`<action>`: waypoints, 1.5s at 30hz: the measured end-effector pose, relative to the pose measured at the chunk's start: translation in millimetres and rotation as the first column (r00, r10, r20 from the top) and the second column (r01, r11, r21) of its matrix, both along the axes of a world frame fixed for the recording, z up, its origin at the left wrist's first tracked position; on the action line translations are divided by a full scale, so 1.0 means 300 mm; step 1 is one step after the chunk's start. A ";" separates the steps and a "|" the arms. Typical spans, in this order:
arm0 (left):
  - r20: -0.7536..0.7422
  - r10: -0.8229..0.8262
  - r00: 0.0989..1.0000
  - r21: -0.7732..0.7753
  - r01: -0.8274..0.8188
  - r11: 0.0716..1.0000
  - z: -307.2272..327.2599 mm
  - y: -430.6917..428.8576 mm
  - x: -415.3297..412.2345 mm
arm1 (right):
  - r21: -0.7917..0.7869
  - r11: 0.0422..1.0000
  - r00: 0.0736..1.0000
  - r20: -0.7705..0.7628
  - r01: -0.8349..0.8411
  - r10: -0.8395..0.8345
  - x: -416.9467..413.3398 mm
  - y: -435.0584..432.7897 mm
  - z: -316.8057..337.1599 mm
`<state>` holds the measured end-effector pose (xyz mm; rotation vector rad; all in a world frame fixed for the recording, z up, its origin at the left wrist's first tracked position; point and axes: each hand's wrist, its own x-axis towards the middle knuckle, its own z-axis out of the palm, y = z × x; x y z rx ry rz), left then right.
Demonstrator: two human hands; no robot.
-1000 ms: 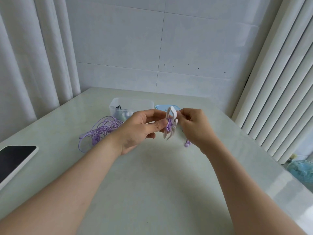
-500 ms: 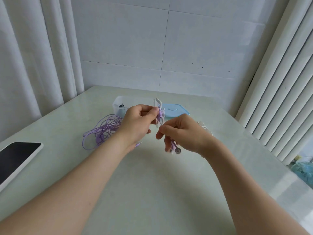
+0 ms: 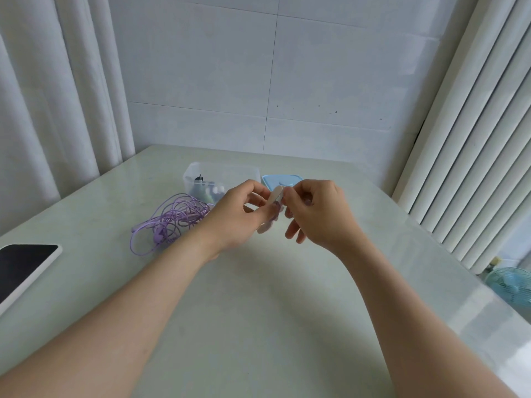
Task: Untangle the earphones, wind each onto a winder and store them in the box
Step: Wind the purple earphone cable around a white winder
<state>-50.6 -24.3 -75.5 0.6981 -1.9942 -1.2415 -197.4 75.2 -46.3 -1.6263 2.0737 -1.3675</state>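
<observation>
Smooth, pale green tabletop with a soft sheen, like polished stone. Clear, slightly cloudy plastic box. Pale blue plastic lid, matt. Purple earphones with smooth, rubbery-looking cable. White winder of smooth plastic. Tablet with glossy black screen. White cloth curtains. Wall of large, smooth white tiles.

A pale green table is standing against a white tiled wall. A dark-screened phone is lying at the table's left edge. White curtains are hanging left of the table, and white blinds right of it. A blue-green fan is sitting below the table's right edge.
</observation>
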 end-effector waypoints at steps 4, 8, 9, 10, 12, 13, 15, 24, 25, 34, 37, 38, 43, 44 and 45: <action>0.015 -0.024 1.000 -0.032 0.025 0.999 -0.004 -0.005 0.005 | 0.032 0.998 0.997 0.057 0.046 -0.048 -0.009 -0.004 0.001; 0.035 -0.049 0.998 -0.030 0.050 0.998 0.001 -0.001 0.009 | 0.028 0.996 0.991 0.102 0.085 -0.088 -0.018 -0.011 0.000; 0.049 -0.038 0.998 -0.025 0.039 0.999 -0.001 -0.001 0.008 | 0.023 0.996 0.989 0.122 0.080 -0.083 -0.017 -0.009 0.003; 0.063 -0.025 0.998 0.000 0.025 1.000 -0.004 0.000 0.006 | 0.015 0.998 0.986 0.155 0.068 -0.070 -0.016 -0.004 0.006; 0.054 -0.019 0.998 0.129 0.012 0.992 -0.009 -0.002 -0.001 | -0.011 0.999 0.970 0.241 0.038 -0.035 -0.017 0.003 0.019; 0.029 -0.033 0.999 0.218 0.026 0.976 -0.010 -0.005 -0.006 | -0.026 0.999 0.960 0.280 0.030 -0.022 -0.019 0.007 0.025; -0.031 -0.058 0.998 0.361 0.065 0.930 -0.005 -0.013 -0.012 | -0.067 0.997 0.949 0.314 0.027 -0.004 -0.022 0.012 0.034; -0.183 0.088 0.979 0.608 0.042 0.793 0.016 -0.014 -0.014 | 0.123 0.956 0.958 0.148 -0.265 0.247 0.004 0.040 0.044; -0.179 0.099 0.979 0.621 0.035 0.783 0.016 -0.014 -0.014 | 0.208 0.926 0.948 0.121 -0.314 0.294 0.010 0.043 0.042; 0.042 -0.148 0.988 0.408 0.119 0.905 -0.003 -0.039 0.018 | -0.109 0.994 0.977 0.210 -0.019 0.041 -0.019 0.005 0.022; 0.067 -0.202 0.977 0.357 0.165 0.919 -0.005 -0.038 0.014 | -0.070 0.996 0.994 0.095 0.060 -0.054 -0.036 -0.023 -0.009; 0.082 -0.209 0.974 0.336 0.170 0.926 -0.006 -0.037 0.012 | -0.066 0.995 0.996 0.039 0.078 -0.075 -0.040 -0.030 -0.020; 0.180 -0.159 0.971 0.241 0.113 0.964 0.012 -0.024 0.030 | -0.143 0.985 0.986 -0.119 0.095 -0.112 -0.048 -0.040 -0.035; 0.186 -0.151 0.971 0.225 0.107 0.969 0.015 -0.020 0.027 | -0.159 0.982 0.984 -0.128 0.101 -0.122 -0.050 -0.040 -0.033; 0.180 -0.155 0.971 0.222 0.114 0.968 0.014 -0.013 0.024 | -0.166 0.979 0.981 -0.131 0.118 -0.141 -0.053 -0.038 -0.032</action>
